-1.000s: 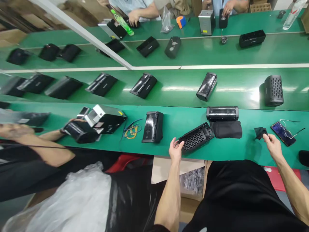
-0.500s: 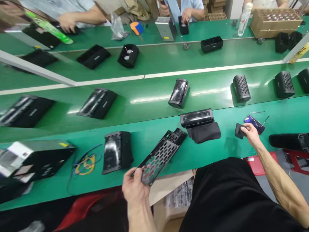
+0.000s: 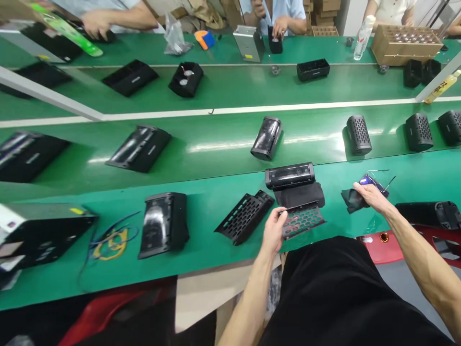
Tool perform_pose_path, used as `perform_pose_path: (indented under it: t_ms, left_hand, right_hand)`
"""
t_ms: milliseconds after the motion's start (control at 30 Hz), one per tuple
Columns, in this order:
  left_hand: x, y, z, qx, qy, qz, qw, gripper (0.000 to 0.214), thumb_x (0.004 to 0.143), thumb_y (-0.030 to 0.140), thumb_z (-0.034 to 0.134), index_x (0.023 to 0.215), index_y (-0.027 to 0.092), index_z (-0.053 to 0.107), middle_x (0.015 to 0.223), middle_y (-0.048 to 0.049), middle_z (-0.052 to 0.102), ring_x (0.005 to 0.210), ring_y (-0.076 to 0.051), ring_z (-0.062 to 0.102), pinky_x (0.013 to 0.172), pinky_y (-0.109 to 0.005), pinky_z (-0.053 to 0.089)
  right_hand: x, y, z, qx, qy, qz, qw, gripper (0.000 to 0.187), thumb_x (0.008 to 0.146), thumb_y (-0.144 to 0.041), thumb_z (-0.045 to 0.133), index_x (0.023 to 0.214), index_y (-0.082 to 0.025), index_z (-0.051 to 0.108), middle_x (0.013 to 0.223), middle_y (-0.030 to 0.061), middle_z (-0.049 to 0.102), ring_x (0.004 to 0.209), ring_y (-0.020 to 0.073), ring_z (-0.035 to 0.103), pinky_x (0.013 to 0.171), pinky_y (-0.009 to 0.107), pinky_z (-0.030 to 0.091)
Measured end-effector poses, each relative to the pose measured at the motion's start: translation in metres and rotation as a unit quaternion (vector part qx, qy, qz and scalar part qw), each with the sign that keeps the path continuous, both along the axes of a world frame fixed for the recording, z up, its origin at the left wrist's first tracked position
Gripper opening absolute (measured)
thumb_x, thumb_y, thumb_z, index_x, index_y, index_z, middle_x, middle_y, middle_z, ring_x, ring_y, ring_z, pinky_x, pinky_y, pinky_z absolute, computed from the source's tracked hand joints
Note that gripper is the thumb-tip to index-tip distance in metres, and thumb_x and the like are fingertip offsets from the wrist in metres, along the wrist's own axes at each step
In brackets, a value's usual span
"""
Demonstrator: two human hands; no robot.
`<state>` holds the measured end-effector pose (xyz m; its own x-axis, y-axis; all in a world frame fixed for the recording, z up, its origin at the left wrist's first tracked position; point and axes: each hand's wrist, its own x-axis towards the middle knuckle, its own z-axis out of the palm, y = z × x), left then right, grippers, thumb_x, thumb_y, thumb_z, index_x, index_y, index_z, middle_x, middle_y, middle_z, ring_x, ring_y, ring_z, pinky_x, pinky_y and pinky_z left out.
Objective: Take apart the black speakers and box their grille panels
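Observation:
My left hand (image 3: 274,229) pinches one end of a black perforated speaker grille (image 3: 304,222), held just over the bench in front of me. Left of it, more black grilles (image 3: 245,216) lie in a stack. Behind the held grille are a pile of black cloth pieces (image 3: 300,194) and a speaker (image 3: 290,176) lying on its side with a glossy front. Off to the right, my right hand (image 3: 370,194) is closed on a thin black cloth piece (image 3: 355,200) that hangs limp over the bench, close to a pair of glasses (image 3: 378,182).
Speakers stand along the green conveyor (image 3: 216,144), among them a glossy one (image 3: 266,138) and a grilled one (image 3: 359,134). On my bench sit another speaker (image 3: 163,225), coiled cables (image 3: 111,242) and a black metal-cased box (image 3: 43,235). Co-workers (image 3: 281,19) sit across the line.
My left hand has moved right, bringing one grille away from the stack, which now lies on the bench. The cloth in my right hand now hangs more spread out.

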<state>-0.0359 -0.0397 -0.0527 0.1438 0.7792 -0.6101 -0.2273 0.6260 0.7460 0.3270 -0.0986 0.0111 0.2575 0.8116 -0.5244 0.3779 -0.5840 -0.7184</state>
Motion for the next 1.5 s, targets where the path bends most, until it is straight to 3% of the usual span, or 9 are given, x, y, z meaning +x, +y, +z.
perform_pose_path:
  t_ms: [200, 367, 533, 700, 800, 900, 1100, 1233, 1500]
  left_hand:
    - [0.061, -0.005, 0.006, -0.049, -0.062, -0.107, 0.991, 0.056, 0.069, 0.059, 0.090, 0.106, 0.024, 0.065, 0.090, -0.0001, 0.070, 0.077, -0.023, 0.074, 0.060, -0.033, 0.061]
    - [0.086, -0.003, 0.011, -0.007, -0.086, -0.154, 0.984, 0.044, 0.075, 0.053, 0.084, 0.100, 0.021, 0.068, 0.086, 0.0005, 0.071, 0.076, -0.019, 0.069, 0.066, -0.027, 0.055]
    - [0.078, -0.005, 0.013, 0.011, -0.094, -0.168, 0.981, 0.052, 0.079, 0.063, 0.082, 0.106, 0.021, 0.068, 0.093, -0.0033, 0.073, 0.084, -0.021, 0.070, 0.075, -0.031, 0.056]
    - [0.070, -0.007, 0.015, 0.072, -0.089, -0.218, 0.969, 0.074, 0.059, 0.053, 0.101, 0.115, 0.018, 0.067, 0.103, -0.0055, 0.073, 0.089, -0.021, 0.068, 0.078, -0.031, 0.057]
    - [0.068, -0.008, 0.015, 0.038, -0.068, -0.231, 0.970, 0.067, 0.065, 0.051, 0.097, 0.115, 0.019, 0.065, 0.092, -0.0016, 0.069, 0.074, -0.019, 0.065, 0.068, -0.033, 0.058]
    - [0.065, -0.008, 0.013, 0.039, -0.043, -0.209, 0.976, 0.053, 0.073, 0.049, 0.090, 0.110, 0.019, 0.066, 0.087, -0.0004, 0.066, 0.070, -0.018, 0.065, 0.064, -0.032, 0.059]
    - [0.059, -0.006, 0.005, 0.004, -0.067, -0.167, 0.984, 0.054, 0.071, 0.049, 0.090, 0.110, 0.022, 0.065, 0.083, 0.0018, 0.065, 0.072, -0.020, 0.068, 0.064, -0.035, 0.062]
    - [0.067, -0.005, 0.003, 0.029, -0.069, -0.185, 0.980, 0.052, 0.076, 0.059, 0.086, 0.106, 0.021, 0.068, 0.083, 0.0004, 0.068, 0.072, -0.019, 0.066, 0.066, -0.030, 0.056]
    - [0.064, -0.007, 0.009, 0.056, -0.072, -0.210, 0.973, 0.059, 0.083, 0.076, 0.071, 0.103, 0.021, 0.073, 0.092, -0.0036, 0.071, 0.078, -0.019, 0.060, 0.072, -0.030, 0.049]
  right_hand:
    - [-0.055, 0.019, 0.044, -0.065, 0.148, 0.104, 0.981, 0.081, 0.085, -0.099, 0.049, 0.063, -0.021, 0.049, 0.057, -0.0023, 0.043, 0.056, 0.0114, 0.032, 0.055, 0.028, 0.025]
    - [-0.090, 0.042, 0.040, -0.070, -0.003, 0.228, 0.971, 0.076, 0.096, -0.086, 0.052, 0.055, -0.022, 0.042, 0.056, -0.0008, 0.039, 0.058, 0.0134, 0.034, 0.061, 0.031, 0.028]
    - [-0.096, 0.043, 0.025, -0.094, -0.093, 0.223, 0.966, 0.072, 0.105, -0.073, 0.045, 0.053, -0.024, 0.037, 0.056, 0.0005, 0.035, 0.058, 0.0158, 0.034, 0.063, 0.033, 0.027]
    - [-0.093, 0.043, 0.031, -0.143, -0.059, 0.211, 0.965, 0.074, 0.104, -0.080, 0.032, 0.056, -0.023, 0.039, 0.060, 0.0017, 0.041, 0.062, 0.0162, 0.038, 0.062, 0.033, 0.027]
    - [-0.081, 0.041, 0.036, -0.132, 0.014, 0.231, 0.964, 0.067, 0.093, -0.082, 0.054, 0.065, -0.021, 0.051, 0.063, -0.0015, 0.046, 0.064, 0.0149, 0.039, 0.060, 0.030, 0.026]
    - [-0.059, 0.030, 0.036, -0.121, 0.078, 0.234, 0.961, 0.047, 0.073, -0.062, 0.083, 0.077, -0.019, 0.063, 0.068, -0.0040, 0.054, 0.066, 0.0137, 0.044, 0.059, 0.027, 0.029]
    - [-0.035, 0.004, 0.048, -0.113, 0.185, 0.129, 0.968, 0.045, 0.070, -0.058, 0.086, 0.078, -0.017, 0.068, 0.068, -0.0029, 0.058, 0.064, 0.0131, 0.048, 0.060, 0.025, 0.035]
    - [-0.058, 0.012, 0.063, -0.137, 0.259, 0.182, 0.939, 0.057, 0.077, -0.072, 0.079, 0.085, -0.016, 0.069, 0.068, -0.0021, 0.057, 0.060, 0.0114, 0.044, 0.056, 0.024, 0.031]
    - [-0.089, 0.042, 0.026, -0.158, 0.047, 0.308, 0.937, 0.040, 0.084, -0.048, 0.070, 0.062, -0.020, 0.051, 0.058, -0.0054, 0.044, 0.058, 0.0109, 0.038, 0.056, 0.027, 0.025]
